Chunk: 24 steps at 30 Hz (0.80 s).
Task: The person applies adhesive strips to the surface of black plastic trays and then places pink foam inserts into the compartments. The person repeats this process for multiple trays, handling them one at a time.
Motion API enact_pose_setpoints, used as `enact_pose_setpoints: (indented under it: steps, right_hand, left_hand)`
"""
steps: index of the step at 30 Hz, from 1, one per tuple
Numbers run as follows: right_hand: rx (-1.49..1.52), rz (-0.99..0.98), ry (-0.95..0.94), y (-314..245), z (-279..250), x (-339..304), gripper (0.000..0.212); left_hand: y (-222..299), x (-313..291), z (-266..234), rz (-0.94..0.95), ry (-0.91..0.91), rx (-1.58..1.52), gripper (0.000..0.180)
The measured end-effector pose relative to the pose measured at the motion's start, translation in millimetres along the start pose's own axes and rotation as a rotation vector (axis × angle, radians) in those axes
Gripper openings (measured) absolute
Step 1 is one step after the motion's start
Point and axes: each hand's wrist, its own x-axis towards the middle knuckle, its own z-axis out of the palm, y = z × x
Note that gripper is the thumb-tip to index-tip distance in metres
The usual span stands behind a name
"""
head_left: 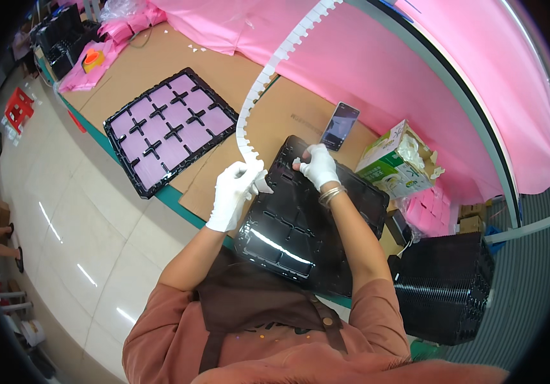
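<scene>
My left hand [231, 195], in a white glove, is closed on the lower end of a long white strip [244, 118] with notches along one side. The strip arcs up past the top of the view. A small pale flap of it hangs beside my fingers, close to a shiny black plastic tray [281, 221]. That tray lies tilted across the table edge before me. Over its far part is my right hand [318, 168], gloved with bare fingertips, its fingers bent and drawn together. Whatever they pinch or press there is hidden.
A second black tray [172, 132] with lilac panels lies on the cardboard-covered table to the left. Behind my right hand are a phone [339, 126] and a green-white box [393, 160]. Stacked black trays [441, 288] stand at right. Orange tape [93, 61] sits far left.
</scene>
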Motion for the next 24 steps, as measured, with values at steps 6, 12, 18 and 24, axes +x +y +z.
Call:
enact_pose_setpoints:
  steps: [6,12,18,24]
  right_hand:
    - [0.966,-0.022,-0.229,-54,-25,-63,0.020]
    - [1.121,0.090,-0.261,-72,-34,-99,0.018]
    - [0.716,-0.214,0.141,-82,-38,-120,0.012]
    - [0.716,-0.202,0.108,-87,-58,-139,0.010]
  left_hand:
    - [3,-8,19,0.004,-0.040,-0.082,0.021]
    - [5,-23,30,-0.040,-0.108,-0.198,0.022]
    - [15,-16,28,0.037,-0.178,-0.151,0.022]
    - [6,0,10,0.017,-0.039,-0.078,0.027]
